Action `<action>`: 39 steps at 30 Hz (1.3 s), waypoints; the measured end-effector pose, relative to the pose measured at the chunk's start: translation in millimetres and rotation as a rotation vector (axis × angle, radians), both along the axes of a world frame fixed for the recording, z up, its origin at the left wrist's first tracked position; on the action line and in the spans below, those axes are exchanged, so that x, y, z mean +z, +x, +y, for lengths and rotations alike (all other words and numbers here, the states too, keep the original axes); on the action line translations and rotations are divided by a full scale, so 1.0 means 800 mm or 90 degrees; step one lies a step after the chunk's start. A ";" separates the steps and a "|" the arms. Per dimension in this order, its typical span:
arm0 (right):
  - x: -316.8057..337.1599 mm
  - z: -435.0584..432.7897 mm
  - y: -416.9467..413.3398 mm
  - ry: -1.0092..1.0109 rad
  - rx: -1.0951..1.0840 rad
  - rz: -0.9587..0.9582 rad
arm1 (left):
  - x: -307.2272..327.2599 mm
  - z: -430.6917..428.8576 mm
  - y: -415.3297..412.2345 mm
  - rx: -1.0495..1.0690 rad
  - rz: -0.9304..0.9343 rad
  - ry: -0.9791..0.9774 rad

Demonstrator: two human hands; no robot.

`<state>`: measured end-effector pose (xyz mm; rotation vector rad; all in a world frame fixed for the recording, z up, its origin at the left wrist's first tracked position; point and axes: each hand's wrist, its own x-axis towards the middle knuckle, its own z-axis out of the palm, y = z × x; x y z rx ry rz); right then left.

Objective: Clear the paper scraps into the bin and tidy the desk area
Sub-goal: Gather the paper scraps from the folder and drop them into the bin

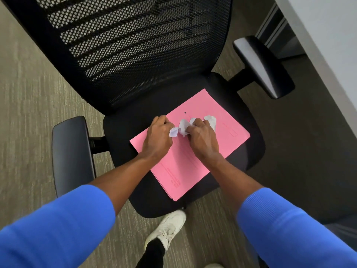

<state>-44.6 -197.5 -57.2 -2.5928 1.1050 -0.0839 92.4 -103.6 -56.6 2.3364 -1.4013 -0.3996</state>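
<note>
On chair seat, centre of view: crumpled white paper scraps (183, 127), lying on a pink folder (195, 161) and gathered between two hands. Left hand (157, 139) curled into a loose fist, knuckles up, fingers closed on the left end of the scraps. Right hand (202, 139) likewise curled, fingers pinching the middle of the scraps, one white piece (211, 120) showing just beyond its far side. Pink folder flat on the black seat (239, 105), turned at an angle, faint printed lines on its near part and a small dark dot near its far edge. Blue sleeves (58, 229) pushed up both forearms, entering from the near corners. Black mesh backrest (135, 45) at the far side; padded armrests left (72, 153) and right (264, 66). White shoe (168, 229) on grey carpet (25, 113) just near of the seat's front edge. Pale desk edge (328, 45) along the far right, with darker floor beneath.
</note>
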 end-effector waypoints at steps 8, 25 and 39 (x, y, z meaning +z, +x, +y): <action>0.008 0.039 -0.033 0.047 -0.066 -0.122 | 0.004 0.027 -0.028 0.111 0.098 -0.033; 0.019 -0.041 -0.041 0.020 -0.285 -0.108 | 0.008 0.024 -0.048 0.165 0.159 -0.077; -0.003 -0.026 -0.023 0.047 -0.218 0.017 | -0.004 0.027 -0.040 0.132 0.156 -0.068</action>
